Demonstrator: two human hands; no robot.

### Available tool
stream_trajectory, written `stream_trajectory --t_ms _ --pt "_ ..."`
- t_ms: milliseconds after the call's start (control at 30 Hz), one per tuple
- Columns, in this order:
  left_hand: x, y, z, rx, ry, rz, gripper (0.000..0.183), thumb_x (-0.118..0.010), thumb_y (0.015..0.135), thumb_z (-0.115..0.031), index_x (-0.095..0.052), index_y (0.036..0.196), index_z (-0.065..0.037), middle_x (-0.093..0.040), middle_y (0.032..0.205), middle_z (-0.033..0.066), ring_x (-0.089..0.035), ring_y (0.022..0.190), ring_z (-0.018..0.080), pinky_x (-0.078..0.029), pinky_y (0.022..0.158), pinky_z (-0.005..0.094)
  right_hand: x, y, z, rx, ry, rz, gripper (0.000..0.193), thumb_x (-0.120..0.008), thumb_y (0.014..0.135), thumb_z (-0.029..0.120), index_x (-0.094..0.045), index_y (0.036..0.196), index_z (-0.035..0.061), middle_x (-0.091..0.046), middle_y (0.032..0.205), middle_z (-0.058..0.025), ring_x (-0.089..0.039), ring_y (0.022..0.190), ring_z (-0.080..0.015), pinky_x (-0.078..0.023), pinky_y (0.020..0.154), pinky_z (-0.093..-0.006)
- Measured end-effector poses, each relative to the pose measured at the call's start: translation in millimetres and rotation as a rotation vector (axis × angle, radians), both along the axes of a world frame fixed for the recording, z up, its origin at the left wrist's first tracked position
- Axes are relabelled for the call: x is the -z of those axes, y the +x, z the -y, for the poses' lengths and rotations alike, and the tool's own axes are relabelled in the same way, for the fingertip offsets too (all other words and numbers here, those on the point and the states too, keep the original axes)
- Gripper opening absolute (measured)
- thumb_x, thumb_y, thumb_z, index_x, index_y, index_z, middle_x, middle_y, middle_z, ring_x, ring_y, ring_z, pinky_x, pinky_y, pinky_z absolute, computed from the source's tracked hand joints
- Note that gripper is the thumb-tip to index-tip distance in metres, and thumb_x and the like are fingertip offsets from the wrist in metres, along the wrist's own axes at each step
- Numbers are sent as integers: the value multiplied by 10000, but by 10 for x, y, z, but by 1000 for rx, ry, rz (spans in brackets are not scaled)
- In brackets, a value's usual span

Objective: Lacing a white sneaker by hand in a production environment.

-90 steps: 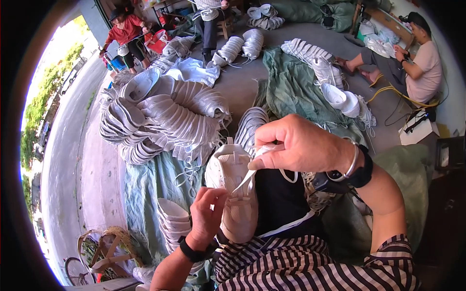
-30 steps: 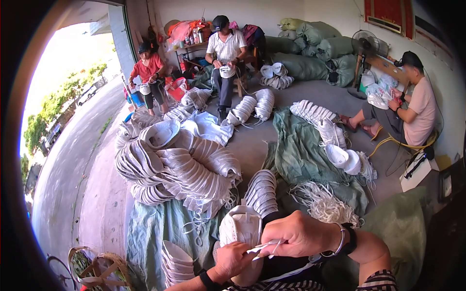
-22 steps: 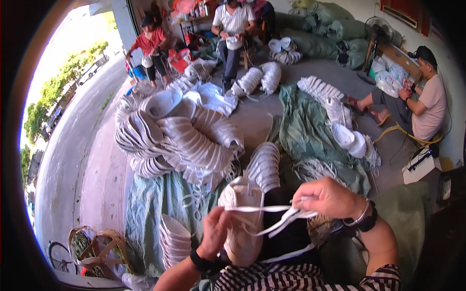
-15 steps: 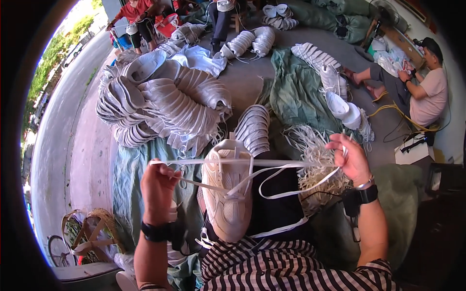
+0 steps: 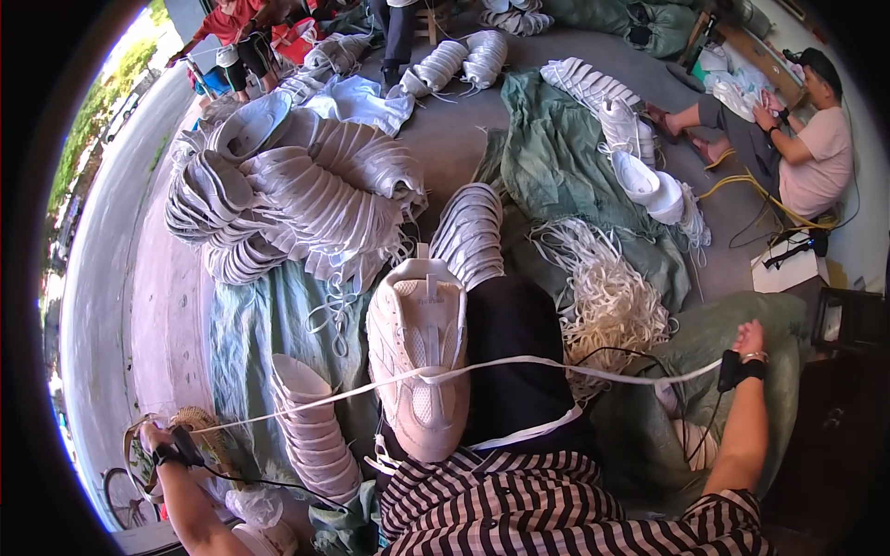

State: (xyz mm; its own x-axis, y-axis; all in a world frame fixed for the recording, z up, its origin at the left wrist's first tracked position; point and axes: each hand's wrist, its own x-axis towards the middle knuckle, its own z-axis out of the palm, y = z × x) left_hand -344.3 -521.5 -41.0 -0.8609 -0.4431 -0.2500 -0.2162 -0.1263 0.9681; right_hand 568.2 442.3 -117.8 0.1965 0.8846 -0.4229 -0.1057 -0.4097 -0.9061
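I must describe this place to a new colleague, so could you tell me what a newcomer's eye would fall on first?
First, probably the long white lace stretched from the left hand to the right hand, crossing the beige shoe in front of the person. Next, the big pile of shoe uppers at upper left, and the tangled laces right of the shoe.

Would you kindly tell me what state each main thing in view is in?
Shoe: opening up, toe at the near end
Lace: drawn out between left hand and right hand, across the shoe
Loose laces: heaped, tangled
Shoe pile: nested in curved rows
Green sheets: spread, wrinkled
White cloth: crumpled
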Motion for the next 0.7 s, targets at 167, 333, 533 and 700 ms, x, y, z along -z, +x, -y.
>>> stream_trajectory --t_ms 167,333,533,700 --pt "361 978 -2098 572 52 25 308 -517 907 -451 -532 893 -144 -374 557 -91 -285 397 39 -197 337 219 -334 -2378 1039 -616 107 211 176 -532 873 188 -637 980 97 -528 601 6 -424 457 -59 -325 407 -182" --pt "39 2472 -4304 966 -14 -153 300 -441 977 -297 -450 711 -158 -387 555 -55 -314 438 27 -258 391 188 -982 -3913 2368 -1192 471 146 105 -535 888 93 -590 973 65 -594 614 -34 -553 520 -91 -426 455 -241" --pt "-321 3487 -4902 1247 -398 -375 230 -475 955 -186 -490 792 -25 -515 684 72 -508 618 153 -420 584 281 -1112 -4166 2945 -1506 873 452 37 -540 829 81 -525 856 62 -606 651 -137 -623 632 -333 -492 557 -425" --pt "-355 3521 -4688 1507 -818 -352 227 -583 868 -166 -548 718 2 -522 636 146 -514 557 278 -427 551 333 -1021 -4079 2996 -1507 1006 536 80 -613 811 112 -555 803 57 -619 690 -111 -630 639 -299 -490 539 -372"
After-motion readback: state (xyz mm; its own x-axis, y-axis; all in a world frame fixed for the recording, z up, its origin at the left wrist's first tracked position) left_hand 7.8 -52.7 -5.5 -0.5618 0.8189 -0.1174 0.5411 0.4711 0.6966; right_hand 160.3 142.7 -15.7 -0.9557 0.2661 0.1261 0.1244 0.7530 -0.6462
